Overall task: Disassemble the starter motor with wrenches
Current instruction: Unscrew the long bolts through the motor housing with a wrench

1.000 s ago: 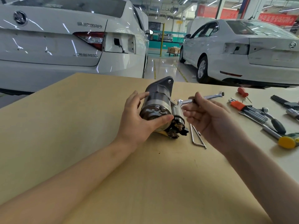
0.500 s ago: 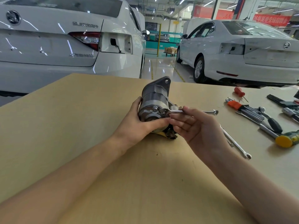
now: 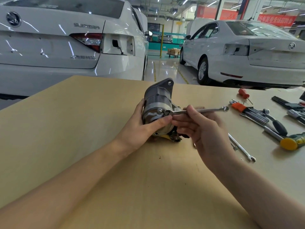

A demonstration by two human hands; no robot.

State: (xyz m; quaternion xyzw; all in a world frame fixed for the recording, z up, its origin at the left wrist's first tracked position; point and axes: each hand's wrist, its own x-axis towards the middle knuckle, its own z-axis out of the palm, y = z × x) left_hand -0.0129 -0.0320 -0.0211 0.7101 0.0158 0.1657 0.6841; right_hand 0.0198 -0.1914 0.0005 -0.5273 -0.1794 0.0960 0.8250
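Workshop bay, two white sedans [image 3: 247,52] behind a tan wooden surface [image 3: 82,129]. Grey metal starter motor [image 3: 156,103] lies on its side at the surface centre, mounting flange pointing to 12 o'clock, end cap facing the camera. Left hand [image 3: 140,128] grips the motor body from 9 o'clock, thumb across the end cap, fingers round the far side. Silver combination wrench [image 3: 198,110] runs out toward 3 o'clock; its open end sits on a bolt [image 3: 166,112] on the end cap, ring end free in the air. Right hand [image 3: 203,129] pinches the wrench shank, fingers curled, slightly blurred. Second silver wrench [image 3: 242,149] lies flat on the surface at 4 o'clock of the motor, partly hidden by the right wrist. Further toward 3 o'clock: orange-holder hex key set [image 3: 247,109], black-handled ratchet [image 3: 279,128], yellow-headed mallet [image 3: 290,142], red-handled screwdriver [image 3: 243,93].
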